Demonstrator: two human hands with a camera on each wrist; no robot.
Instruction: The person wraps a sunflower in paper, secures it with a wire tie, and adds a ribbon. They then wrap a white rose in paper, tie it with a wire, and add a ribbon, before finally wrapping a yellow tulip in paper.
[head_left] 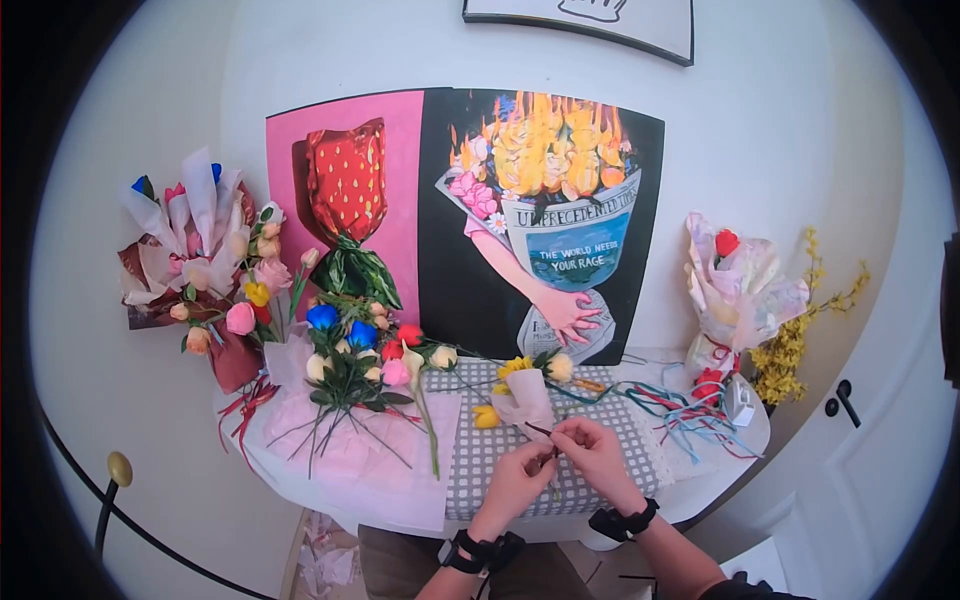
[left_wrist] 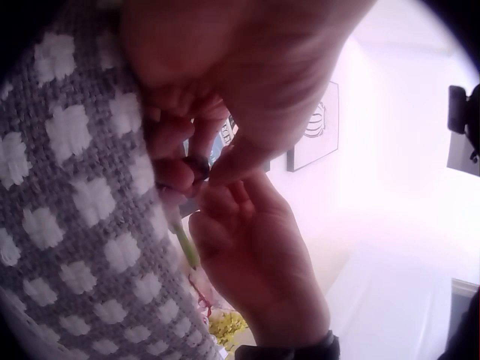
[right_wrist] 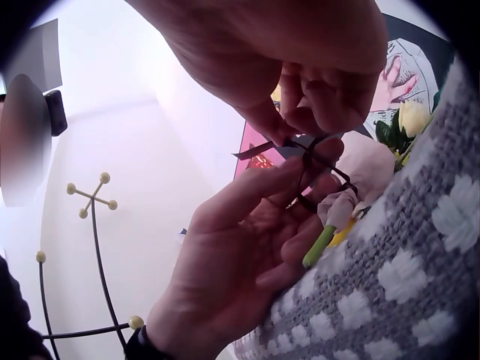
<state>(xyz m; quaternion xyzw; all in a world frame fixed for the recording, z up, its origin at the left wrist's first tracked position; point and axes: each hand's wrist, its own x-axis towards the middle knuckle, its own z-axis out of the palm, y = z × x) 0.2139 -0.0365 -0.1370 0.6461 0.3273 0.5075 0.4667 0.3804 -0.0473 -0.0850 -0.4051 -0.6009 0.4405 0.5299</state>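
A small bouquet wrapped in pale pink paper (head_left: pixel 524 402) lies on the grey-and-white checked cloth (head_left: pixel 600 470), yellow flowers and a cream rose (head_left: pixel 559 367) at its far end. My left hand (head_left: pixel 516 482) and right hand (head_left: pixel 594 455) meet at its narrow end, both pinching a thin dark ribbon (right_wrist: pixel 306 156). In the right wrist view the ribbon forms a loop near the gathered paper, with the left fingers beside it and the right hand above. A green stem end (right_wrist: pixel 319 246) sticks out below the gather. In the left wrist view the left hand hides much of the ribbon.
Artificial flowers (head_left: pixel 350 365) lie on pink wrapping sheets (head_left: pixel 420 485) at the left. Loose ribbons (head_left: pixel 690 415) tangle at the right, near a wrapped bouquet (head_left: pixel 745 300). Another large bouquet (head_left: pixel 200 270) stands far left. Two posters (head_left: pixel 440 130) lean against the wall behind.
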